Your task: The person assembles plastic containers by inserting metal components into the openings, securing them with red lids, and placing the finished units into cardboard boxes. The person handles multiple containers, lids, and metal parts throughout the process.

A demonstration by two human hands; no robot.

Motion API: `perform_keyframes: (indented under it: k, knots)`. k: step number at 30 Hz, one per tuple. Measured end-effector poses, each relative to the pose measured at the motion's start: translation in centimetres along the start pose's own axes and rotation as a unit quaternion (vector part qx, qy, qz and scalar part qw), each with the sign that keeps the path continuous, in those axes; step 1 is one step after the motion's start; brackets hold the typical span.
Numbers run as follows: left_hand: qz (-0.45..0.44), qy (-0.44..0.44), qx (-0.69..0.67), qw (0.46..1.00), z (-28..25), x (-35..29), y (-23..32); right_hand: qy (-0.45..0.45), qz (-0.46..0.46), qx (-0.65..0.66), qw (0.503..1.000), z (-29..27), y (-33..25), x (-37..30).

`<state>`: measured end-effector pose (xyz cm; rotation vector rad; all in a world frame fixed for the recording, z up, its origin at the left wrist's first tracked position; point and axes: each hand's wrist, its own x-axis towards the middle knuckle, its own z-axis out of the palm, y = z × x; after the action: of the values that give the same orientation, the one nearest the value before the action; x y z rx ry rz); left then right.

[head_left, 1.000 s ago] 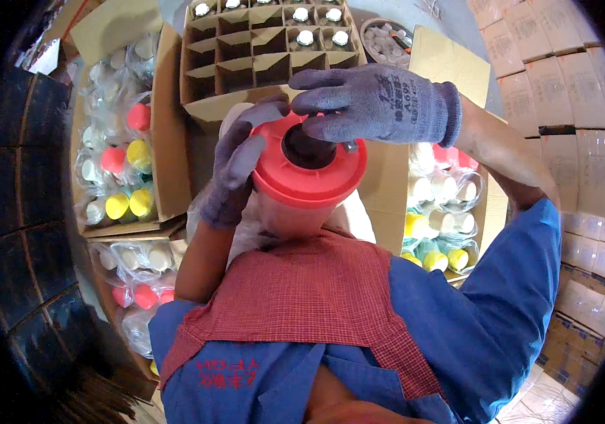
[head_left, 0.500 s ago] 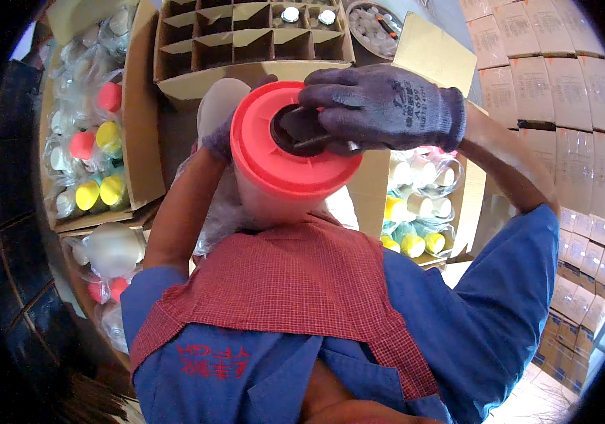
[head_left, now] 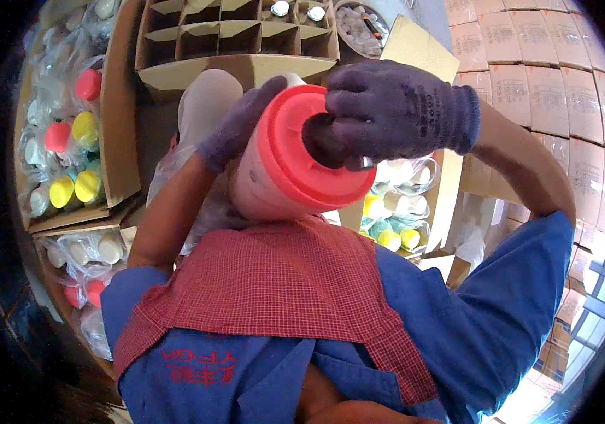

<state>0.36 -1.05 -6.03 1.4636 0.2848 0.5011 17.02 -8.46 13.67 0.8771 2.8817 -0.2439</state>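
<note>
A large pale pink jar with a wide red lid [head_left: 341, 189] is tilted against my apron, leaning over to the right. My left hand [head_left: 246, 121], in a dark glove, wraps round its far left side and holds it. Over the dark round middle of the lid, my gloved right hand [head_left: 391, 113] bends its fingers inward and downward. A small shiny metal-looking bit [head_left: 360, 164] shows beneath those fingers. What they grip is mostly hidden by the glove.
Ahead stands a divided carton [head_left: 235, 63] with two white-capped bottles. Beside it is a round tub [head_left: 360, 32] of clear pieces. A carton of wrapped bottles [head_left: 122, 120] lies left, another bottle group [head_left: 401, 205] right. Stacked boxes [head_left: 539, 92] line the right.
The jar has tipped further to the right, its lid shifting right. My right hand has moved right and its fingers have curled more. My left hand shows more along the jar's side.
</note>
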Motion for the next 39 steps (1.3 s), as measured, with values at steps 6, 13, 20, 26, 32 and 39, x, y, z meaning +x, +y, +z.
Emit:
perform_keyframes:
  k: [6,13,20,26,32,39]
  knots:
    - [-0.089,0.025,0.074,0.993,0.8,0.4,1.5,0.093,0.328,0.143,0.929,3.7,-2.8,-2.6]
    - [-0.101,0.050,-0.038,0.993,2.5,1.1,-0.6,-0.017,0.646,0.466,0.605,0.0,-5.6,-2.3]
    - [0.032,-0.035,-0.010,0.999,1.7,0.1,-0.2,0.102,0.127,0.028,0.986,-0.1,-6.2,-4.5]
    - [0.189,-0.042,0.179,0.965,2.1,-0.2,-0.8,0.044,-0.027,-0.016,0.999,-1.0,-4.5,-3.6]
    - [0.185,-0.028,0.139,0.972,2.7,-0.3,-0.8,0.061,0.071,0.062,0.994,0.1,-4.8,-5.2]
    - [0.155,-0.060,0.115,0.979,2.7,0.4,-0.4,0.085,0.022,0.029,0.996,0.0,-5.0,-5.4]
